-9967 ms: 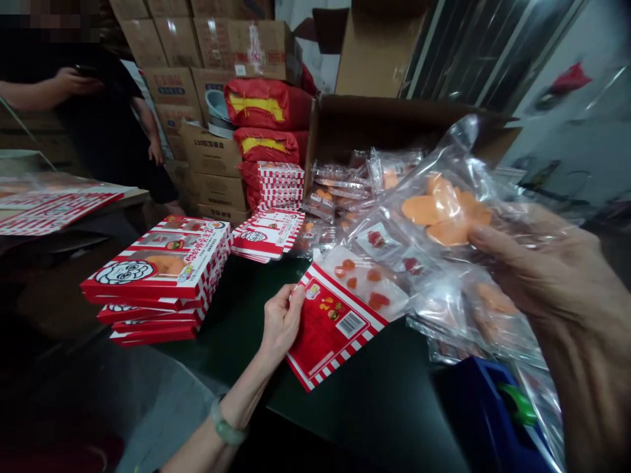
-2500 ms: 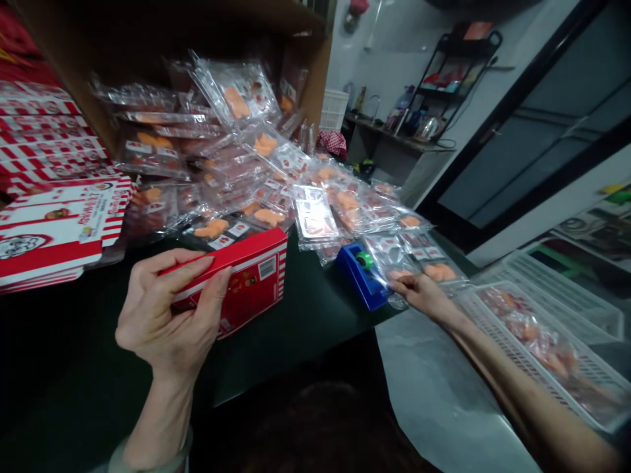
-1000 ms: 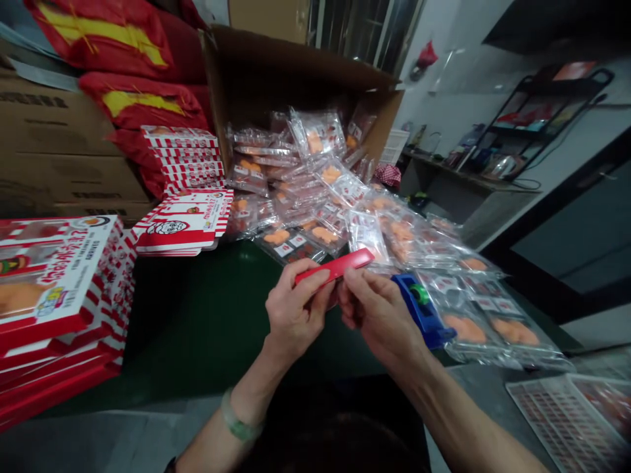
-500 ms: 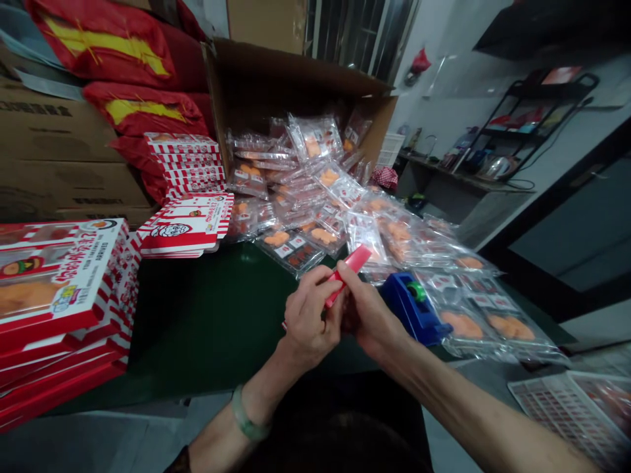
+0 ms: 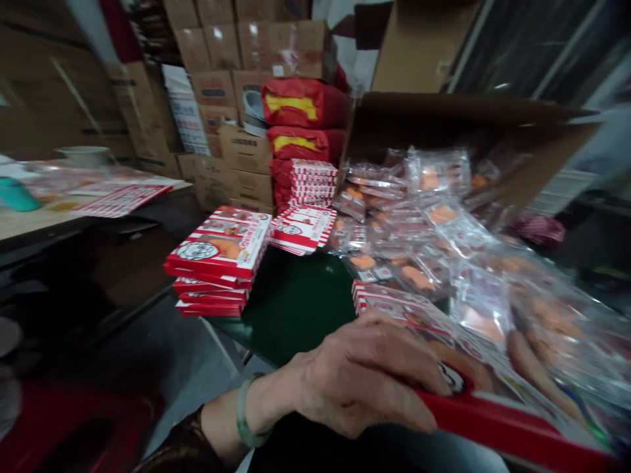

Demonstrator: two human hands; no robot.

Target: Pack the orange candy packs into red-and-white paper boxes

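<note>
While the left hand (image 5: 355,374) curls its fingers (image 5: 394,348) around a red-and-white carton (image 5: 493,401), a slack grip could drop it onto the clear plastic packets (image 5: 483,263).

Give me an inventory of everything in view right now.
Red-and-white box: one, red and white, close in at lower right, under the left hand.
Clear packets of orange pieces: many, clear and orange, heaped in and in front of the carton.
Open cardboard carton: one, brown, behind the packets.
Red-and-white box stacks: three, red and white, left of the packets.
Red sacks: about three, red with yellow patches, stacked behind the box stacks.
Cardboard cartons: many, brown, piled at the back.
Table: one, dark green, under the boxes.
Left hand: one, lying over the box.
Bangle: one, pale green, on the left wrist.
</note>
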